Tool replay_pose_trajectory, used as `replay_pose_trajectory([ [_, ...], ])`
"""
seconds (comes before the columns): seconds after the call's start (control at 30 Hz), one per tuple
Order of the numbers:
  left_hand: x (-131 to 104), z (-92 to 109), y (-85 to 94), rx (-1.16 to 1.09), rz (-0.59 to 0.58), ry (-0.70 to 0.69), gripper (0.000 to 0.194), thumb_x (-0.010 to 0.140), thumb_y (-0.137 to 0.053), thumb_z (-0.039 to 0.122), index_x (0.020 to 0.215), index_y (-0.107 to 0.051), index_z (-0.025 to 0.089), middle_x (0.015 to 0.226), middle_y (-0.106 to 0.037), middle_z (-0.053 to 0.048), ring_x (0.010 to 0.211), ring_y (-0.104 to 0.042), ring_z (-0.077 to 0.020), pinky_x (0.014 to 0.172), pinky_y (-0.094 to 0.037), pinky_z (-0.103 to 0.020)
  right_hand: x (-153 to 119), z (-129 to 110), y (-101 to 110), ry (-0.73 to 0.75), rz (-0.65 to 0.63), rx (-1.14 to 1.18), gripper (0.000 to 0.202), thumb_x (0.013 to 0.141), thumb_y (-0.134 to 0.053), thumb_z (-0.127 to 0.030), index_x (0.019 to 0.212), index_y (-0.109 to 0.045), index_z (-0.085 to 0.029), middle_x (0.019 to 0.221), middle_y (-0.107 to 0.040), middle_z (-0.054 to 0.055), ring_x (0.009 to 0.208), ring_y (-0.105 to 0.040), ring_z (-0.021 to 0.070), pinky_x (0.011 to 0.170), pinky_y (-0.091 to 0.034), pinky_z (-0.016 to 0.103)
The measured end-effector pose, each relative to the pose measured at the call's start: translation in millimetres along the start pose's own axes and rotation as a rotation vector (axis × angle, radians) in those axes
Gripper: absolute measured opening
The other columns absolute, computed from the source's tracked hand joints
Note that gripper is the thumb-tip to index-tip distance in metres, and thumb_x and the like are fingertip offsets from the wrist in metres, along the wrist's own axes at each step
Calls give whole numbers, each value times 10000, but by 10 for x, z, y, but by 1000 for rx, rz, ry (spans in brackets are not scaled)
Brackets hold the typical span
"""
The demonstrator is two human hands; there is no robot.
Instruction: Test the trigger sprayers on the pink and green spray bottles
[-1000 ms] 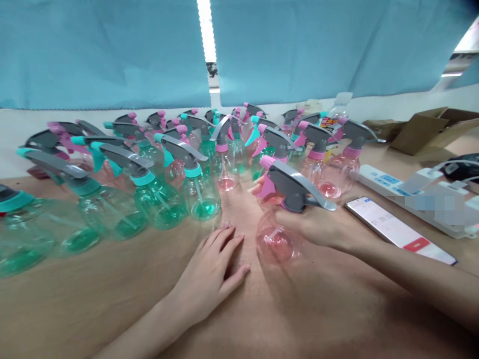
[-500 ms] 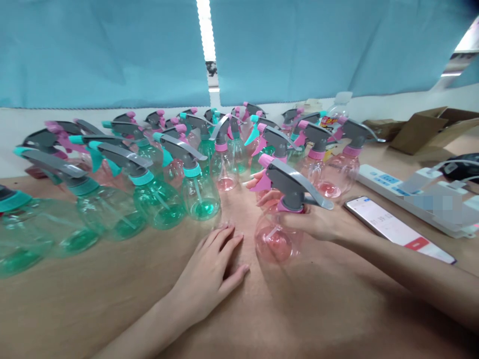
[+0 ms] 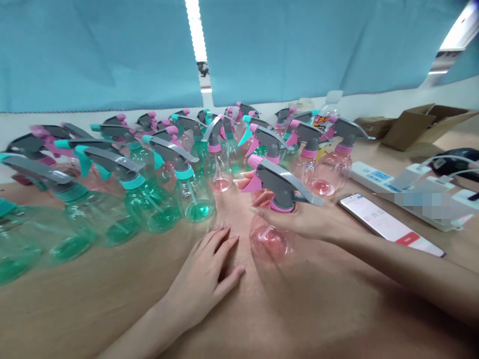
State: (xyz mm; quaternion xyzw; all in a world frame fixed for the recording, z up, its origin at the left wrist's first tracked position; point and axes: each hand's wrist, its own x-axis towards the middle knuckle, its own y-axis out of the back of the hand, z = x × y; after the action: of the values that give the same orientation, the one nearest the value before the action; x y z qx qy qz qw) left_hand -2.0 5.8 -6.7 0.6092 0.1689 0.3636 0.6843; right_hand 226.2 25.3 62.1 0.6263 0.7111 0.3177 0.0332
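Note:
A clear pink spray bottle (image 3: 271, 242) with a grey and pink trigger head stands upright on the table, nearest to me. My right hand (image 3: 284, 217) is wrapped round its neck from behind and the right, partly hidden by the spray head. My left hand (image 3: 209, 264) lies flat on the table, left of that bottle, fingers spread and holding nothing. Just beyond my left fingertips stands a green spray bottle (image 3: 194, 199) with a teal collar. Another pink spray bottle (image 3: 220, 174) is farther back.
Several green and pink spray bottles crowd the left and back. On the right are a phone (image 3: 389, 224), a white power strip (image 3: 430, 204) with plugs and cables, a black object (image 3: 454, 162) and an open cardboard box (image 3: 415, 129). A blue curtain (image 3: 280, 50) hangs behind.
The whole view has shifted slightly, so most things appear a little farther left. Both hands keep nearly the same pose, the right one still round the pink bottle.

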Motion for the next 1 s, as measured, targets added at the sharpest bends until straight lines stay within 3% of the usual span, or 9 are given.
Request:
replay_pose_trajectory([
  [0.1,5,6,2,-9,0,6,443,960,-489,413,1331,-499,171,1403,-497,-145,1311,-423,-324,1053,-384,-513,-14,72,-44,25,6,1,123,784,-583,-282,901,-552,-262,647,-532,-37,643,-549,149,615,-499,305],
  [0.27,3,10,2,-4,-6,7,456,957,-496,420,1331,-500,159,1403,-495,-151,1313,-422,-326,1049,-390,-514,1,110,-37,21,-43,36,33,794,-566,-279,799,-547,-253,653,-537,-30,661,-562,144,618,-499,284],
  [0.57,1,-2,-1,7,-13,5,454,967,-483,428,1328,-497,153,1407,-486,-158,1324,-409,-309,1062,-377,-500,8,70,28,-68,-77,124,75,702,-607,-200,759,-627,-244,790,-654,-4,751,-639,171,664,-539,278],
  [0.7,-6,1,-6,5,-13,-1,453,967,-483,427,1328,-493,153,1408,-485,-160,1326,-405,-310,1060,-376,-505,9,18,35,-75,-79,92,53,685,-574,-220,724,-608,-227,716,-655,23,714,-646,201,663,-546,329],
  [1.0,-5,6,-10,12,-10,-10,460,968,-484,411,1331,-501,129,1401,-485,-167,1314,-413,-322,1054,-382,-509,5,-104,130,-104,-143,12,122,655,-544,-235,776,-563,-238,829,-701,24,832,-664,228,738,-532,345],
])
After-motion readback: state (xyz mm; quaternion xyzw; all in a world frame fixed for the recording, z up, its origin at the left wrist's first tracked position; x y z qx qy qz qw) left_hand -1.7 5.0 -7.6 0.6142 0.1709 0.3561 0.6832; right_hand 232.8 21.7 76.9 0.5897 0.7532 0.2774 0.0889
